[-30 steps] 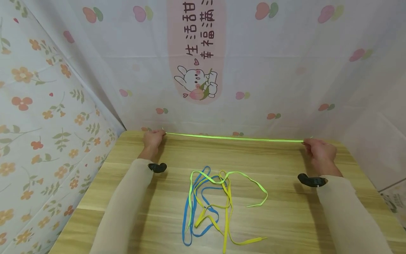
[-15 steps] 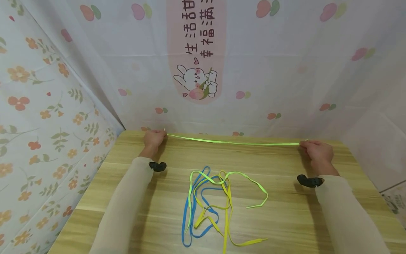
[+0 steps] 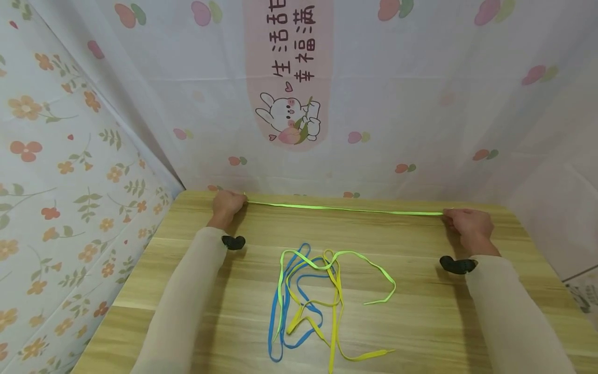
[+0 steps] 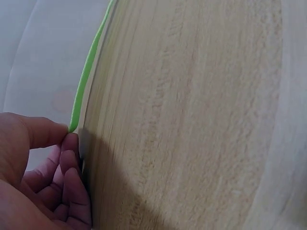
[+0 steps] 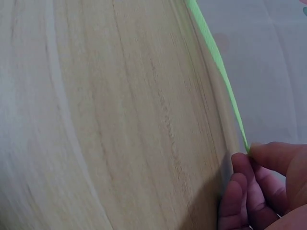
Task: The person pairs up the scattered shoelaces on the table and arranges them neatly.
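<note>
A neon green shoelace (image 3: 322, 208) stretches almost straight along the far edge of the wooden table. My left hand (image 3: 228, 203) pinches its left end between thumb and forefinger, the other fingers curled beneath, as the left wrist view shows on the lace (image 4: 85, 72). At the far right my right hand (image 3: 469, 224) pinches the other end the same way; in the right wrist view the lace (image 5: 218, 62) runs up from the thumb (image 5: 268, 152) along the table's edge. Only a tiny tip pokes out past each hand's fingers.
Nearer on the wooden table (image 3: 411, 332) lies a loose tangle: a blue shoelace (image 3: 272, 327), a yellow shoelace (image 3: 333, 332) and another neon green shoelace (image 3: 385, 275). A printed curtain (image 3: 374, 104) hangs right behind the far edge, and a floral curtain (image 3: 56, 208) along the left.
The held green shoelace has come down closer to the table's far edge, sagging slightly midway and then straightening. My right hand shifted slightly left and lower; the tangle stays put.
</note>
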{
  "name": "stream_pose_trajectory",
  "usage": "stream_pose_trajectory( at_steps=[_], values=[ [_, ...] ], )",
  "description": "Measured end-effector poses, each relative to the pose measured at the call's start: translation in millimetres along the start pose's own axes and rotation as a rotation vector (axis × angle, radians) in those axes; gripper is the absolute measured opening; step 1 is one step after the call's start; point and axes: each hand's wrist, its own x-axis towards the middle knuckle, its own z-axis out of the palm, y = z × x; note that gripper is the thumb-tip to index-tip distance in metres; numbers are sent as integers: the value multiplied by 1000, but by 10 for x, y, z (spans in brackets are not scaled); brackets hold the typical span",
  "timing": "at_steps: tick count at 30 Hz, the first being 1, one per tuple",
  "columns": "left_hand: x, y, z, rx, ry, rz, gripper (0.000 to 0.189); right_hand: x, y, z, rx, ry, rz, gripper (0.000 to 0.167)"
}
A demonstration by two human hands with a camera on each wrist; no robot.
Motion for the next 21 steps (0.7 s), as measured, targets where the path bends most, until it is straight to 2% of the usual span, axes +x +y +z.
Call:
stream_pose_trajectory(
  at_steps=[3,6,7,14,21],
  values=[
    [127,-84,45,50,-12,3,23,-13,0,-21,-2,-25,-12,16],
    [428,-281,145,115,-23,5,24,-17,0,-28,-9,-33,-18,14],
    [439,-281,145,131,-27,2,25,-13,0,-27,-16,-30,-18,13],
    [395,-210,106,190,-84,-19,29,15,7,-13,-101,1,-21,22],
    [210,-75,33,210,-98,-34,29,39,32,-24,-168,15,-13,25]
  ],
)
